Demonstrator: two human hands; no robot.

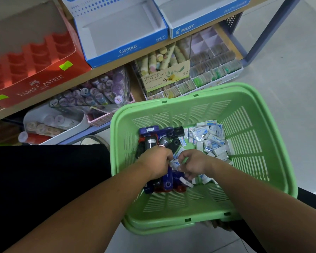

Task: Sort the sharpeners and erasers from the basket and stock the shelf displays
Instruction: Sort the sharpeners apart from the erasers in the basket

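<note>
**Q:** Two forearms lie closest to the lens. What are the hands doing?

**A:** Both are down inside one green basket [217,88] that sits on the floor [290,70]. The left hand [156,163] rests on the sharpeners with its fingers curled tight, fingertips against one wrapped eraser [175,164]. I cannot tell whether it actually grips anything. The right hand [194,164] has its thumb and bent fingers closed in a pinch on that same eraser.

**Q:** How many sharpeners?

**A:** The sharpeners [153,132] are heaped along the basket's left side, dark blue, black and a red one or two. Roughly a dozen show, and the hands hide the rest, so no exact count.

**Q:** And erasers?

**A:** The erasers [215,141] form one loose pile in the far right part of the basket floor, white with blue sleeves. I see well over twenty, too jumbled to number. A few more lie near the right wrist, and one rests on a blue sharpener just beside the right fingers.

**Q:** The displays?

**A:** Three open boxes stand side by side on the shelf [108,69], beyond the basket. There is one red Faber-Castell box [38,84], one blue Campus box [128,48] and one blue Pilot box [188,28]. One hand-cream carton [164,77] stands on the level below.
</note>
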